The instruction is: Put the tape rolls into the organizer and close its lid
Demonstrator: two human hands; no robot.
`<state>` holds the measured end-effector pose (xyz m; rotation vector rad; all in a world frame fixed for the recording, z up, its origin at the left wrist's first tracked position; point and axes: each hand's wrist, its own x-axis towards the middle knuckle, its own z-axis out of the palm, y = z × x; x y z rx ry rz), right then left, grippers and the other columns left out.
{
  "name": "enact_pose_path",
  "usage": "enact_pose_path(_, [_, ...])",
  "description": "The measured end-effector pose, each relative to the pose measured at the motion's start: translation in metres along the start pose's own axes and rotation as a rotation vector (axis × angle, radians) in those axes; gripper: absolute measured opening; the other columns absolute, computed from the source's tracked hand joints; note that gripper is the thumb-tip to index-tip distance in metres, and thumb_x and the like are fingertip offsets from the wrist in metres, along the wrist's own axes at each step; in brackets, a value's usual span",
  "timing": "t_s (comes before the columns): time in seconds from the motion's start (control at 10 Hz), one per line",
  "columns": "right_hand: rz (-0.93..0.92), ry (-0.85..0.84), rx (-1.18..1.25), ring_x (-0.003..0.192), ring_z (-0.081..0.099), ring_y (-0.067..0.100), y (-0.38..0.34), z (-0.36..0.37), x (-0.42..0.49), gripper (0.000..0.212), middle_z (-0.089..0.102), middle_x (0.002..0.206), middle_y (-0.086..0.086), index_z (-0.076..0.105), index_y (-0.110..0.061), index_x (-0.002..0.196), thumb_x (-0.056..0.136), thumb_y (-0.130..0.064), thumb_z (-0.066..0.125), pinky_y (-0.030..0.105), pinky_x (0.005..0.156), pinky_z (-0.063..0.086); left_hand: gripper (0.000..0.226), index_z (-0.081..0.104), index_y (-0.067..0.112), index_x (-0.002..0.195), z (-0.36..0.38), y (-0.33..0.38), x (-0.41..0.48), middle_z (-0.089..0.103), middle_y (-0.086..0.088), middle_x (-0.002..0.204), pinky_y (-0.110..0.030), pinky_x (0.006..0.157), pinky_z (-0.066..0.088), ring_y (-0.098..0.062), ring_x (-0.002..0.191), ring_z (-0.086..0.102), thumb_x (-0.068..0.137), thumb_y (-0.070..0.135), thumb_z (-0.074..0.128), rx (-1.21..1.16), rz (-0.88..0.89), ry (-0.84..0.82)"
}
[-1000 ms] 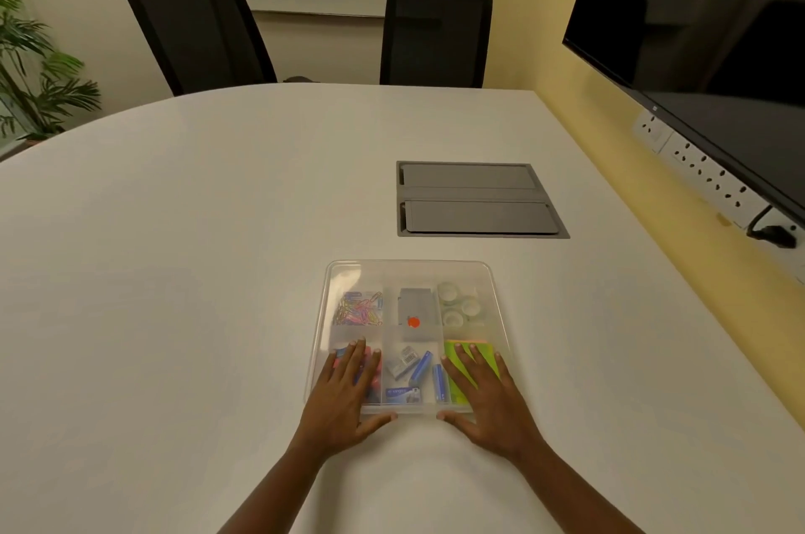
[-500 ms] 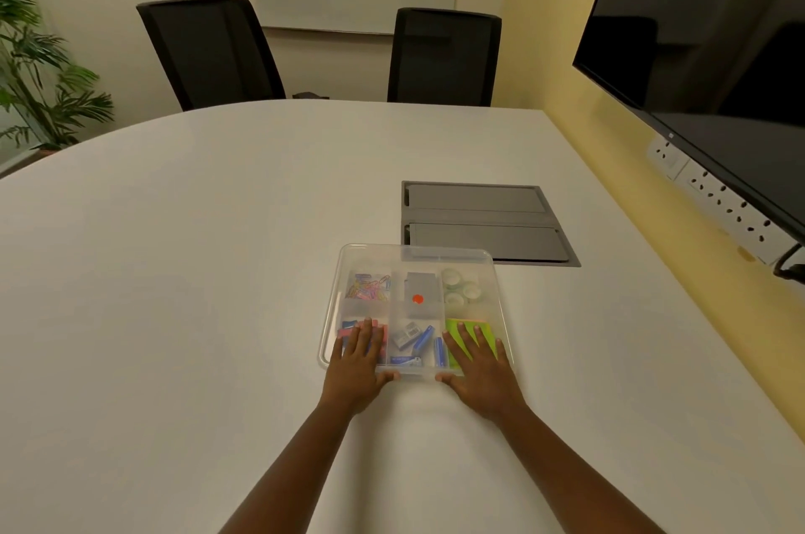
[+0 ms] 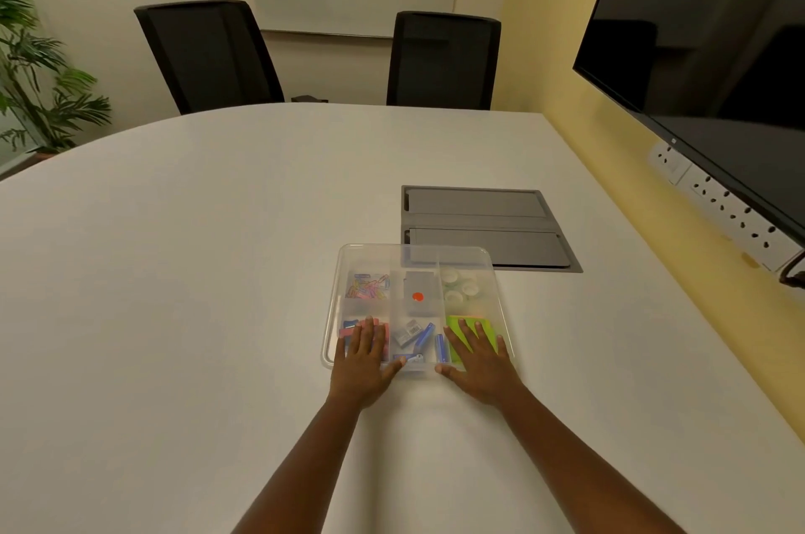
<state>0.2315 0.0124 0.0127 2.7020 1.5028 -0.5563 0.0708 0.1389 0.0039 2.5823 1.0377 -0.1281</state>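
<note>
A clear plastic organizer (image 3: 416, 256) lies on the white table with its see-through lid down over the compartments. Several small tape rolls (image 3: 461, 288) sit in its far right compartment, under the lid. My left hand (image 3: 365, 363) rests flat on the lid's near left part, fingers spread, thumb at the front edge. My right hand (image 3: 477, 359) lies flat on the near right part, over the green sticky notes (image 3: 457, 326). Neither hand grips anything.
Coloured paper clips, a grey box with an orange dot (image 3: 418, 296), blue batteries and pink erasers fill the other compartments. A grey cable hatch (image 3: 483, 224) sits just beyond the organizer. Two black chairs stand at the far edge, a screen (image 3: 714, 54) hangs on the right wall.
My head has pulled back and tilted up, so the organizer looks smaller and farther off. Both hands stay flat on the lid in the same places.
</note>
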Motion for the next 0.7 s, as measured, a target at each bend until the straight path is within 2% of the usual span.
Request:
enact_pose_path(0.1, [0.077,0.043,0.081,0.149,0.002,0.023,-0.011,-0.005,0.001,0.080,0.006,0.161,0.000,0.013,-0.027,0.149,0.083,-0.072,0.014,0.051,0.119,0.007,0.076,-0.004,0.015,0.144,-0.004,0.012,0.000,-0.006,-0.009,0.157,-0.045,0.118,-0.003,-0.025,0.145,-0.007,0.087,0.063,0.012,-0.063,-0.066,0.001])
enact_pose_path(0.2, [0.116,0.142,0.083,0.149,0.007,0.022,-0.023,-0.004,-0.001,0.063,0.012,0.160,0.002,0.020,-0.021,0.148,0.095,-0.054,0.030,0.050,0.119,0.011,0.068,0.000,0.013,0.144,-0.006,0.024,-0.003,-0.002,-0.010,0.158,-0.044,0.118,-0.001,-0.025,0.145,-0.004,0.093,0.052,0.022,-0.062,-0.079,0.035])
enact_pose_path(0.3, [0.131,0.174,0.091,0.149,0.008,0.022,-0.035,-0.001,-0.007,0.061,0.013,0.160,0.004,0.018,-0.019,0.148,0.097,-0.049,0.031,0.049,0.119,0.013,0.068,-0.002,0.011,0.144,-0.003,0.035,-0.008,-0.002,-0.010,0.158,-0.044,0.118,-0.001,-0.026,0.145,-0.004,0.093,0.051,0.021,-0.067,-0.075,0.042])
enact_pose_path(0.4, [0.127,0.123,0.093,0.149,0.005,0.023,-0.045,0.004,-0.014,0.060,0.008,0.161,0.006,0.012,-0.019,0.150,0.098,-0.047,0.027,0.050,0.120,0.010,0.084,-0.004,0.012,0.144,-0.003,0.043,-0.020,-0.004,-0.010,0.158,-0.045,0.118,0.001,-0.026,0.145,-0.003,0.079,0.065,-0.014,-0.066,-0.075,0.031])
enact_pose_path(0.5, [0.123,0.094,0.069,0.149,0.003,0.024,-0.048,0.008,-0.020,0.059,0.006,0.161,0.007,0.011,-0.019,0.150,0.099,-0.046,0.025,0.050,0.120,0.009,0.137,-0.004,0.013,0.144,0.001,0.043,-0.025,-0.003,-0.009,0.158,-0.044,0.118,0.003,-0.026,0.145,-0.002,0.027,0.068,-0.050,-0.034,-0.066,0.043])
enact_pose_path(0.6, [0.125,0.096,0.070,0.149,0.004,0.025,-0.048,0.009,-0.022,0.060,0.007,0.161,0.007,0.011,-0.019,0.150,0.099,-0.047,0.025,0.049,0.120,0.009,0.143,-0.004,0.014,0.144,0.000,0.041,-0.029,-0.003,-0.008,0.158,-0.045,0.118,0.001,-0.026,0.145,-0.003,0.020,0.068,-0.052,-0.007,-0.056,0.021])
enact_pose_path(0.7, [0.132,0.097,0.067,0.149,0.004,0.025,-0.049,0.008,-0.023,0.061,0.007,0.161,0.008,0.012,-0.019,0.150,0.098,-0.049,0.022,0.049,0.120,0.010,0.139,-0.004,0.014,0.144,-0.003,0.043,-0.030,-0.003,-0.008,0.158,-0.045,0.118,0.001,-0.025,0.145,-0.003,0.024,0.069,-0.050,0.018,-0.051,0.022])
